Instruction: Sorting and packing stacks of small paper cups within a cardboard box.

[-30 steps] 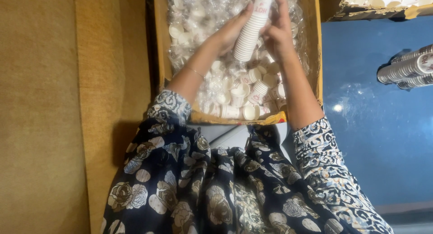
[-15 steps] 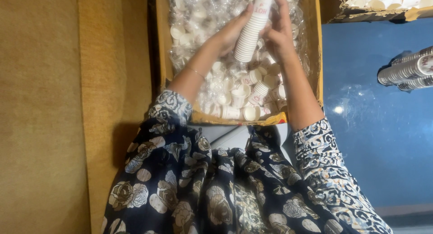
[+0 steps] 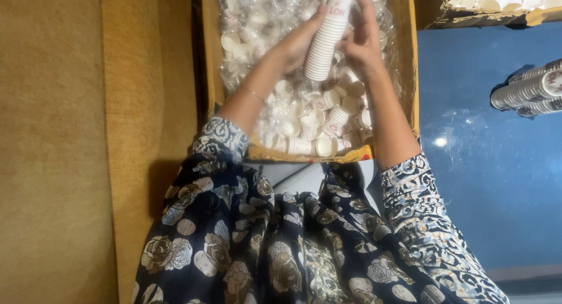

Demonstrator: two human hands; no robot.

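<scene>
Head view, going left to right: a tan carpet (image 3: 52,146) fills the left side. At top centre sits a cardboard box (image 3: 209,58) lined with clear plastic and full of loose white paper cups (image 3: 316,125). Above it the left hand (image 3: 298,40) and the right hand (image 3: 363,43) both close around a stack of cups (image 3: 329,34), held tilted. A blue floor (image 3: 486,181) covers the right side, and at the right edge more stacks (image 3: 530,90) lie on their sides.
</scene>
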